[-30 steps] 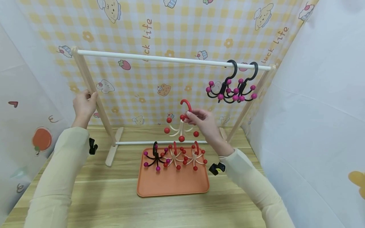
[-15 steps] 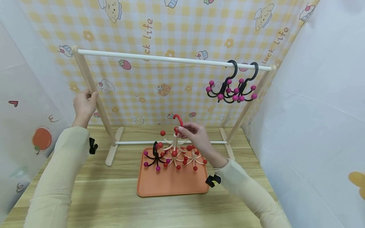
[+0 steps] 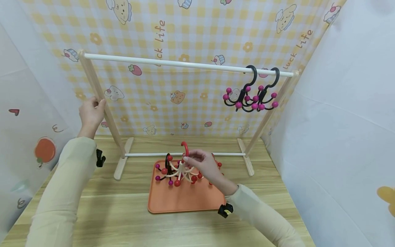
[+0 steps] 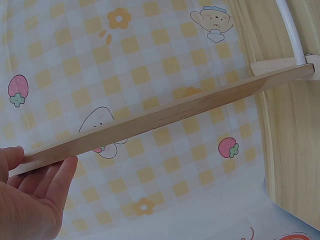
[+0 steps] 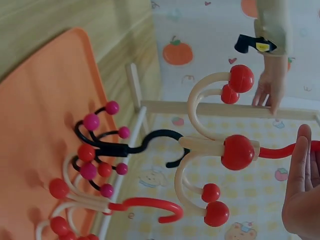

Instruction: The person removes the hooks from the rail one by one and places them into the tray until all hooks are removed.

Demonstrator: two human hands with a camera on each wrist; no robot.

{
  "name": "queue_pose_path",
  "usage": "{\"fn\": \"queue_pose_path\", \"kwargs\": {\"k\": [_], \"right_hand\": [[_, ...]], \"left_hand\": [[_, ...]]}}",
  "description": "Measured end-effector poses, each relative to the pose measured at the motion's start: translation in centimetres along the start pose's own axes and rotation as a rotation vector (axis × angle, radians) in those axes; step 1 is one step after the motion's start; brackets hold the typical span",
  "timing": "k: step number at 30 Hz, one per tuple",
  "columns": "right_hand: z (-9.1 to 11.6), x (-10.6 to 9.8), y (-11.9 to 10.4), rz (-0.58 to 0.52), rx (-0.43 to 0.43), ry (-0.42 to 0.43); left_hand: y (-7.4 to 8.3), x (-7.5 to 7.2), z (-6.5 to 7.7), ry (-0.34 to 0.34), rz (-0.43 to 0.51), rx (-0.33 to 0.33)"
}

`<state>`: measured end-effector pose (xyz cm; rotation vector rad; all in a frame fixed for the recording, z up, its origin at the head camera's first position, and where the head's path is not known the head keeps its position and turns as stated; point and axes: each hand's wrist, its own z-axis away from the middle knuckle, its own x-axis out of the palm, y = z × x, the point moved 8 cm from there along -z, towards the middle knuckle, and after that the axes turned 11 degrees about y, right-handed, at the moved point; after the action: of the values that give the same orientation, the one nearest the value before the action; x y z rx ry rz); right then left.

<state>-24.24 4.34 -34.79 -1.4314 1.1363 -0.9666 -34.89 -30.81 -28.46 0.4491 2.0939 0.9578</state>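
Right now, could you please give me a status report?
Left hand grips rack upright. Right hand holds cream hanger by red hook, above tray. Possibly in the way: black hanger below.

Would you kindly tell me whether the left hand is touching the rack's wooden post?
Touching: the left wrist view shows the left hand gripping the wooden post between thumb and fingers.

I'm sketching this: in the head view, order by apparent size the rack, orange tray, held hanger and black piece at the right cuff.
Largest to smallest:
1. Rack
2. Orange tray
3. Held hanger
4. Black piece
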Motion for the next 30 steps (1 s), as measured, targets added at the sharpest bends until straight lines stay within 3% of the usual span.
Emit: {"fn": "queue_pose_path", "kwargs": {"k": [9,21,30], "right_hand": [[1.4,1.9,2.6,0.028,0.066,-0.071],[3.2,4.2,6.0,0.050,0.083,-0.131],[3.5,5.2,8.1,0.028,0.012,-0.110]], "left_hand": [[-0.1,0.0,-0.1,-0.010,-0.006,-0.020],[0.1,0.0,-0.1,-0.011,-0.007,-0.003],[-0.1,0.0,-0.2,0.006,-0.005,0.002]]}}
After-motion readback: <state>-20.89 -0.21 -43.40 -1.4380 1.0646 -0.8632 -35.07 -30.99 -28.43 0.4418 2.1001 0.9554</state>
